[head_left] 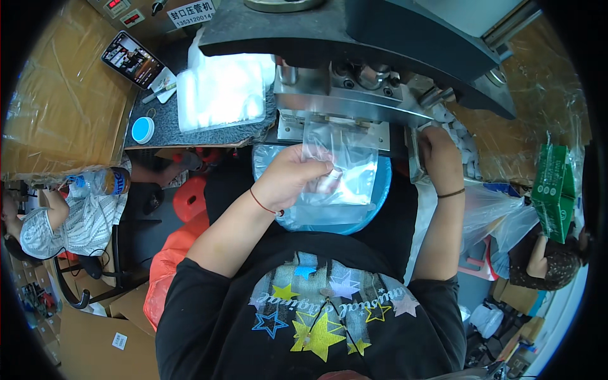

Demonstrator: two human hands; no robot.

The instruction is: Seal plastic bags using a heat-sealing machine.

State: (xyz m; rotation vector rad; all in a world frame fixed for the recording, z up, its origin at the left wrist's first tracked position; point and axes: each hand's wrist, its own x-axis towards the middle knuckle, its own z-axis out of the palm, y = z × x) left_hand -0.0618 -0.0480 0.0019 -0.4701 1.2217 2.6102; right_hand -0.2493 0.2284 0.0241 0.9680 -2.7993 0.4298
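My left hand (290, 177) pinches a clear plastic bag (358, 174) between thumb and fingers. The bag's upper end lies at the metal jaw (354, 106) of a dark bench press (278, 41). Beneath it, a blue basin (384, 183) sits at my lap with more clear plastic bags (329, 216) in it. Over to the right, my right hand (439, 152) is curled beside a metal edge (415, 155) and a heap of small white pieces (467, 140). Its fingertips are partly hidden, so whatever they grip cannot be made out.
Left of the press lie a stack of clear bags (221, 95), a phone (132, 59) playing video and a round blue-lidded tub (143, 130). A green box (552, 190) stands at the right. Other people sit on both sides; a red stool (190, 198) is at left.
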